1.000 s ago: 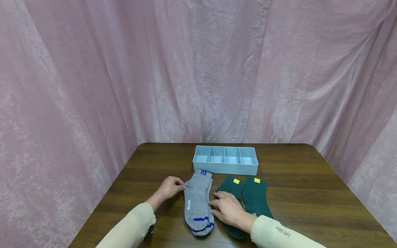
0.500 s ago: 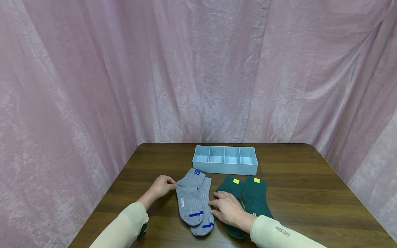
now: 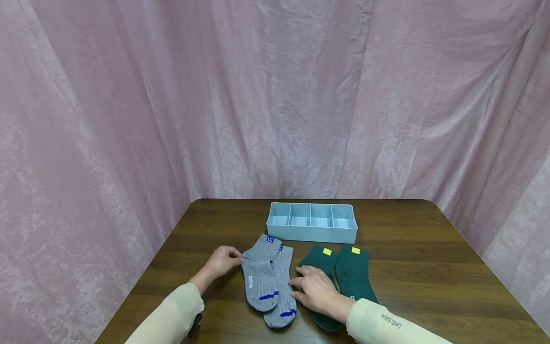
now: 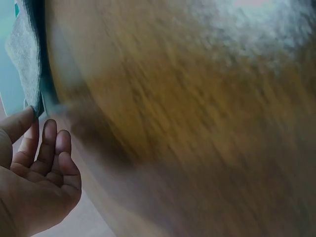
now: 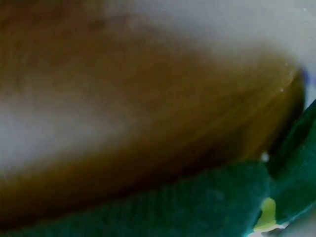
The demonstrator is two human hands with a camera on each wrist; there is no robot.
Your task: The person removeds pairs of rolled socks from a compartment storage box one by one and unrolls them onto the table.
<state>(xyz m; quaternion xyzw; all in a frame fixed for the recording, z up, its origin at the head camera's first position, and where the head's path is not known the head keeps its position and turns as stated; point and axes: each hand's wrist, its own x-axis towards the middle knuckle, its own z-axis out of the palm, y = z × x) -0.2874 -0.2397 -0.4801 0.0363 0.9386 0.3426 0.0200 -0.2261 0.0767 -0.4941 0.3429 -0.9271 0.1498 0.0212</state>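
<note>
My left hand pinches the left edge of a grey sock marked "COTTON". In the left wrist view, thumb and forefinger hold the grey cloth, the other fingers loosely bent. Partly under that sock lies a second grey sock with a blue toe stripe. My right hand rests with fingers extended over a dark green sock, its fingertips at the second grey sock's right edge. Another green sock lies to its right. The right wrist view shows green cloth but no hand.
A pale blue box with several compartments stands behind the socks, close to the grey cuffs. All lie on a brown wooden table. A pink curtain hangs beyond its far edge.
My left hand has drawn the upper grey sock leftward, tilting it slightly and uncovering more of the one beneath. The right hand and green socks have stayed in place.
</note>
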